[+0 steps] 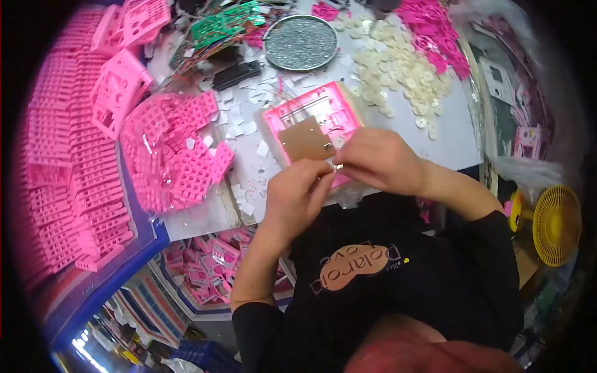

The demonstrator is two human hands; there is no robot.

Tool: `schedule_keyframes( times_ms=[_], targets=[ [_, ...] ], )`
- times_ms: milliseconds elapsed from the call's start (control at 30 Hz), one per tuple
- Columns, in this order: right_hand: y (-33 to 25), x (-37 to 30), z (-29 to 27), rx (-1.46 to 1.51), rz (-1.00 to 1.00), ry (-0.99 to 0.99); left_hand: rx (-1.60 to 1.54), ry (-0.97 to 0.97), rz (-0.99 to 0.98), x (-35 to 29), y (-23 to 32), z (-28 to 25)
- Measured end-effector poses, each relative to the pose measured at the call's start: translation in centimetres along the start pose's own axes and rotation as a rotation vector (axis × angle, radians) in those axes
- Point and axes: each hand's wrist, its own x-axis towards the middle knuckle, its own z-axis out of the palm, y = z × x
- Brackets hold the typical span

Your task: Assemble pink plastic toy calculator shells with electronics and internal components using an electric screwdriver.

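A pink plastic casing (340, 99) lies open on the table in front of me. A square brown board (306, 139) sits in it, over part of its inside. My left hand (294, 198) and my right hand (384, 159) meet at the casing's near right corner, thumbs and fingers pinched together. Between the fingertips shows a small pale, shiny piece (337, 167), too small to name. Both hands touch or nearly touch it, and the fingers hide most of it. Thin wires run off the casing's far left side.
At the left stand stacked pink plastic frames (93, 161) and a bag of pink button grids (168, 149). Beyond the casing are a round tin of small metal parts (301, 42), green circuit boards (227, 23), white discs (398, 62) and magenta pieces (435, 31). A yellow fan (557, 225) stands right.
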Motion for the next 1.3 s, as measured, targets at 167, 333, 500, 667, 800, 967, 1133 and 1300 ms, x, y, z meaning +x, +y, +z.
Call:
schedule_keyframes(
  times_ms=[167,333,500,667,800,967,1133,1300],
  targets=[
    [-0.6,-1.6,-1.9,0.481,0.557,0.006,0.17,-0.127,0.345,6.4,-1.5,0.5],
    [-3.3,-3.5,0.0,0.299,0.44,-0.042,0.374,-0.446,0.588,8.1,-2.3,2.3],
    [-2.2,-4.3,0.5,-0.245,0.145,0.115,0.039,-0.048,-0.141,7.0,-0.6,2.7],
    [-0.4,-5.2,0.1,-0.307,0.044,0.037,0.04,0.077,0.072,1.9,0.3,2.9],
    [1.3,-5.0,0.5,-0.207,-0.13,0.019,0.238,-0.003,0.256,-0.8,-1.1,4.6],
    [1.9,-5.1,1.1,-0.046,0.005,0.029,0.246,-0.003,0.199,-0.9,-1.3,5.0],
    [0.6,-5.1,2.8,-0.09,0.029,0.174,0.255,0.031,0.197,-0.8,-1.3,5.1],
    [1.1,-5.8,1.3,0.075,0.319,0.074,0.256,-0.022,0.175,-0.9,-1.2,4.8]
  ],
)
